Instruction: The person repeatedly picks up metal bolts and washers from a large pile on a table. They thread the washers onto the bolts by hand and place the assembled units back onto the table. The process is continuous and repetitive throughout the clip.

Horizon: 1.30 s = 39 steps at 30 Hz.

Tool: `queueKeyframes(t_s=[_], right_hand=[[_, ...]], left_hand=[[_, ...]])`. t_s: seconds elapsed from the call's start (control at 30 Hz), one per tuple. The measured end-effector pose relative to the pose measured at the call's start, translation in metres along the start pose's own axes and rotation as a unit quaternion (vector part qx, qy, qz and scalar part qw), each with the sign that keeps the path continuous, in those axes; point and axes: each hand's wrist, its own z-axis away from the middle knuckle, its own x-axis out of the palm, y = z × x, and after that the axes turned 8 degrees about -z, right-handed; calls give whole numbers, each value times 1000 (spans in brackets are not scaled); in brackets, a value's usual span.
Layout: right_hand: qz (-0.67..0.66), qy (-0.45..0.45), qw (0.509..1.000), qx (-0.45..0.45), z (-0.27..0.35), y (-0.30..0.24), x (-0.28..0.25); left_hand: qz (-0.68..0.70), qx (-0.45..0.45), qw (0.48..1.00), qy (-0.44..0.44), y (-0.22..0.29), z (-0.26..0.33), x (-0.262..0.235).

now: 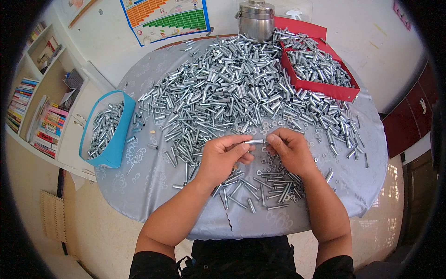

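Over the near middle of the table, my left hand (226, 156) pinches a sleeve anchor bolt (253, 142), a shiny silver piece lying level and pointing right. The fingers and thumb of my right hand (290, 149) are closed at its right end. Whatever small part they hold there is hidden. Beneath and between my forearms lie loose bolts (278, 188) with several nuts and washers. Beyond my hands spreads a large heap of silver bolts and metal sleeves (218, 88).
A blue box (116, 144) of metal pieces stands at the left. At the back right is a red box (325, 89) with more pieces, beside a steel pot (256, 23). A grey cloth (139, 195) covers the round table. Bookshelves (35, 88) stand left.
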Motion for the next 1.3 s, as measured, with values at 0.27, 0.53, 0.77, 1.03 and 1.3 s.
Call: queueKeyframes(t_s=[0.27,0.53,0.77,1.03,1.3], right_hand=[[-91,86,990,-72,-1,-3,16],[-64,17,998,13,3,-9,3],[-49,-31,997,47,2,-5,-3],[-69,-28,997,4,2,0,1],[-103,2,994,-27,1,1,5]], left_hand=[[11,-7,1000,3,-2,-1,1],[10,-12,1000,-2,0,0,2],[5,-11,1000,-2,2,1,1],[21,-1,1000,1,-1,0,2],[20,-6,1000,1,-1,0,2]])
